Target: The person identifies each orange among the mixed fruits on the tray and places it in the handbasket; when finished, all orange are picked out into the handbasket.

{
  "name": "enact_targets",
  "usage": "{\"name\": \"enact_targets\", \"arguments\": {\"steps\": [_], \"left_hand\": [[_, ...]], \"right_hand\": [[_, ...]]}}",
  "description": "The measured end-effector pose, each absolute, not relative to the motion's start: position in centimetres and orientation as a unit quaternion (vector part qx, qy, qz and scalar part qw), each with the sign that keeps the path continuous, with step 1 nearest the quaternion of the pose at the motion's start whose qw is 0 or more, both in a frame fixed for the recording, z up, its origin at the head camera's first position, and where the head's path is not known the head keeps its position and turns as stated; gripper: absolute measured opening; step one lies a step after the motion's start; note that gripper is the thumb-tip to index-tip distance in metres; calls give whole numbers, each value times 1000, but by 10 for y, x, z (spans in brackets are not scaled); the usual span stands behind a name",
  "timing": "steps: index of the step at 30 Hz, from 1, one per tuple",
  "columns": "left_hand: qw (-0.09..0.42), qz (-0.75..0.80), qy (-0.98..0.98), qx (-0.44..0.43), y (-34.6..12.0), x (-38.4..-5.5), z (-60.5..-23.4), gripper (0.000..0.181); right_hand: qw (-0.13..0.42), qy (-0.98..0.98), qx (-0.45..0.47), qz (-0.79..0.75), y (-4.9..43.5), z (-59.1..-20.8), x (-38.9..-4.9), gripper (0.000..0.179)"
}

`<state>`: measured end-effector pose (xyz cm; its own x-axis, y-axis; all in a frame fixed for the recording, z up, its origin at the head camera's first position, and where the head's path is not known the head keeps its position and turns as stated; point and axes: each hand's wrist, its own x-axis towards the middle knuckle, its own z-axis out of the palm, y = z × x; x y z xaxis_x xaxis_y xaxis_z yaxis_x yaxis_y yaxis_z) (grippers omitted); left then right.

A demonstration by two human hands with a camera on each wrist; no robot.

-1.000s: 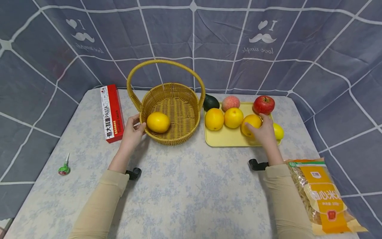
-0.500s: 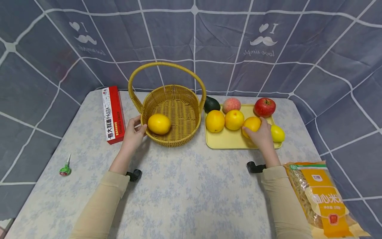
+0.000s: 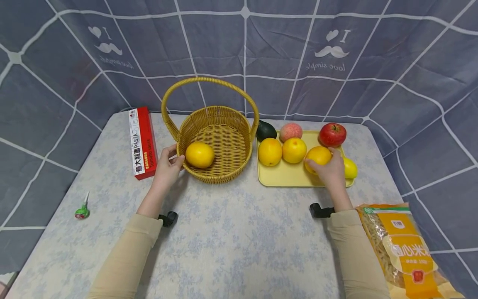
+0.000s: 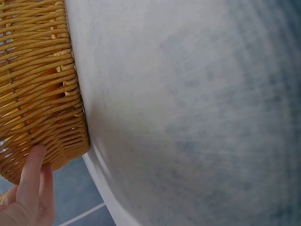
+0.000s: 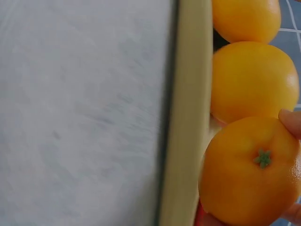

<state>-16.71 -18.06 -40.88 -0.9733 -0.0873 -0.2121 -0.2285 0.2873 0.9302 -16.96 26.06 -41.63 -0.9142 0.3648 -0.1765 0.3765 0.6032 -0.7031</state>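
In the head view my left hand [image 3: 168,168] holds the left side of a wicker basket [image 3: 220,177] with a tall handle. In the left wrist view its fingers [image 4: 32,172] touch the woven outer wall. An oval orange-yellow fruit [image 3: 199,155] lies inside the basket at the left. To the right, my right hand [image 3: 331,171] grips an orange [image 5: 249,172] over the yellow tray [image 3: 285,177], thumb on its near left and fingers behind. Two more oranges, one at the left [image 3: 269,152] and one in the middle [image 3: 294,150], sit beside it on the tray.
A red apple [image 3: 332,135], a pink peach [image 3: 290,131], a dark green avocado [image 3: 266,131] and a yellow fruit [image 3: 350,168] are at the tray's edges. A pasta box [image 3: 143,143] and lollipop [image 3: 82,211] lie left, a pasta bag [image 3: 407,249] front right.
The head view has tilted slightly. My right hand and the orange in it have shifted a little to the right, covering more of the yellow fruit. The left hand stays at the basket.
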Motion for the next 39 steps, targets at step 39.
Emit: {"name": "enact_targets", "arguments": {"steps": [39], "left_hand": [[53, 575, 810, -104, -183, -171, -414, 56]], "right_hand": [[63, 870, -87, -481, 117, -350, -182, 91]]}}
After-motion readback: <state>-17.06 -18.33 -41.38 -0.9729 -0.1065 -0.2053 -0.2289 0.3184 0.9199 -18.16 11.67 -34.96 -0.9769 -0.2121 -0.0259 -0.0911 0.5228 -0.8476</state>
